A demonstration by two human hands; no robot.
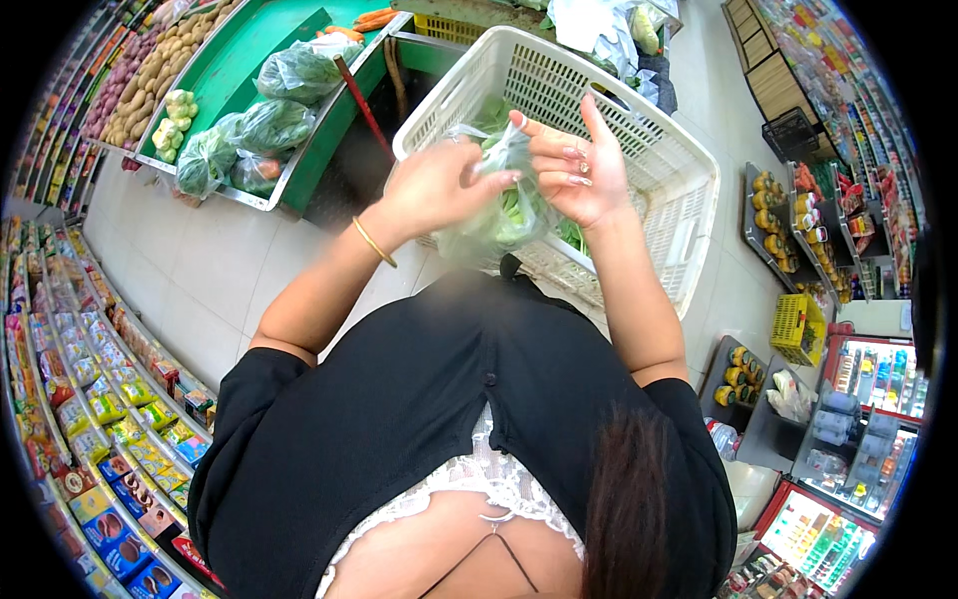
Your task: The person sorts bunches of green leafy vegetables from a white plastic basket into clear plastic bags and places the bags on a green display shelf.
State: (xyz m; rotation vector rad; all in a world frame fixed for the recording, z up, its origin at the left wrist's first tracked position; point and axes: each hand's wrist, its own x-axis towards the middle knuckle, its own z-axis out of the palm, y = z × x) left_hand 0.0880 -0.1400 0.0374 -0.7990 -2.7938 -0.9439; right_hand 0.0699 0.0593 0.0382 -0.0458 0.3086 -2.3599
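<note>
A clear plastic bag of leafy green vegetables [516, 213] hangs before me, over the near side of a white slatted plastic crate [692, 176]. My left hand [441, 180], with a gold bangle on its wrist, grips the gathered upper part of the bag, thumb toward the right. Against the bag's neck from the other side is my right hand [576, 161], palm up. Its thumb and index finger are spread wide, the other fingers loosely curled, and no held thing shows in them. More leafy greens [572, 236] lie inside the crate, partly hidden by the bag and my right forearm.
Left of the crate, a green produce stand [232, 82] bears bagged greens [273, 123], potatoes [157, 64] and carrots [374, 19]. A red pole [365, 108] leans beside the crate. Snack shelves [112, 404] curve along the left; shelves of jars [771, 213] and a yellow crate [797, 329] stand right.
</note>
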